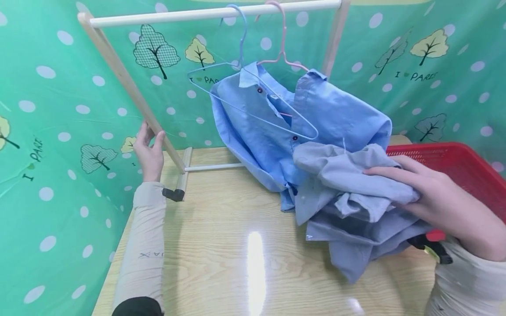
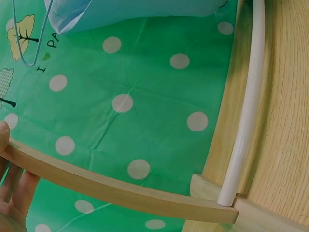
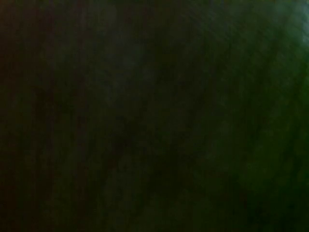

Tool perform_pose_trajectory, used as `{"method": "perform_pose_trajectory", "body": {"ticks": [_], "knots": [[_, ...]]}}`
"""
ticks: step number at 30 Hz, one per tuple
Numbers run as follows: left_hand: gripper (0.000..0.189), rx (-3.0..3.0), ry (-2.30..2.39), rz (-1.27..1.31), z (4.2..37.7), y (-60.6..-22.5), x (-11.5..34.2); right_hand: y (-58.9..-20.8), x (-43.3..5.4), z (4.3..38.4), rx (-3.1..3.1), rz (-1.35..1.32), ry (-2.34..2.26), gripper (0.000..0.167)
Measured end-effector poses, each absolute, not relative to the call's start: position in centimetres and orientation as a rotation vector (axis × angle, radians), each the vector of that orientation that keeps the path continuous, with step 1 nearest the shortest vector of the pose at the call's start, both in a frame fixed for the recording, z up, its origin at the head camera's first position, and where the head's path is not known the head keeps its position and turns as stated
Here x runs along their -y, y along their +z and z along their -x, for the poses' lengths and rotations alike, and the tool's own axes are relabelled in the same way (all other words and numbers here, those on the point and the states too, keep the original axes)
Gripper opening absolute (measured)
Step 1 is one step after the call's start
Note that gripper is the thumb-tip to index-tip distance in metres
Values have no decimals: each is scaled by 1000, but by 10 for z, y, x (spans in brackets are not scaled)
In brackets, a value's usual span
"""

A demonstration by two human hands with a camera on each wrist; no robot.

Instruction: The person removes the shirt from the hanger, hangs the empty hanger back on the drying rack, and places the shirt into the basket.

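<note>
The wooden post (image 1: 129,90) of the rack (image 1: 174,18) is held by the left hand (image 1: 151,153), with the thumb on one side and fingers on the other. The grey cloth (image 1: 348,169) is gripped in a bunch by the right hand (image 1: 428,188), over the bench (image 1: 213,210), near the red basket (image 1: 460,152). Part of the blue shirt (image 1: 251,134) is covered by it in the head view; whether they touch cannot be told. Nothing can be made out in the dark right wrist view. The post should be held firmly, so the rack is not tipped. The grey cloth should be kept off the blue hanger (image 1: 241,48), or it may be snagged. The shirt should not be tugged, or it could be pulled off the pink hanger (image 1: 283,39).
</note>
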State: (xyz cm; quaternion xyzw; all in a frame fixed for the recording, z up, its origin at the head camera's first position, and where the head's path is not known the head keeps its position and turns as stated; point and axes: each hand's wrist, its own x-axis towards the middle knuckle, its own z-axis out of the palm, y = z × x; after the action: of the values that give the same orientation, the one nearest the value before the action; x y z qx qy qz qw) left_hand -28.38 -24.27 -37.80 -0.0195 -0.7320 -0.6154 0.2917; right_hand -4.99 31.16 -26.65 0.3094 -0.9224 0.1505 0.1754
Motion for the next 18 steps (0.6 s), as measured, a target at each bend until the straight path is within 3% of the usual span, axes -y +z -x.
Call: {"method": "perform_pose_trajectory", "body": {"ticks": [6,7,9,13,16,18], "knots": [[53,1963,-1623,50,285,-379,244,-258,-328,46,2570,-819,474,65],[53,1964,-1623,47,286,-380,244,-257,-330,46,2557,-812,483,64],[53,1969,-1619,41,285,-379,244,-254,-334,45,2527,-790,505,47],[53,1971,-1627,40,279,-374,241,-247,-341,44,2456,-766,596,44],[53,1966,-1640,44,276,-371,238,-242,-347,41,2430,-731,636,66],[53,1962,-1645,48,277,-372,239,-239,-352,37,2451,-679,616,46]]}}
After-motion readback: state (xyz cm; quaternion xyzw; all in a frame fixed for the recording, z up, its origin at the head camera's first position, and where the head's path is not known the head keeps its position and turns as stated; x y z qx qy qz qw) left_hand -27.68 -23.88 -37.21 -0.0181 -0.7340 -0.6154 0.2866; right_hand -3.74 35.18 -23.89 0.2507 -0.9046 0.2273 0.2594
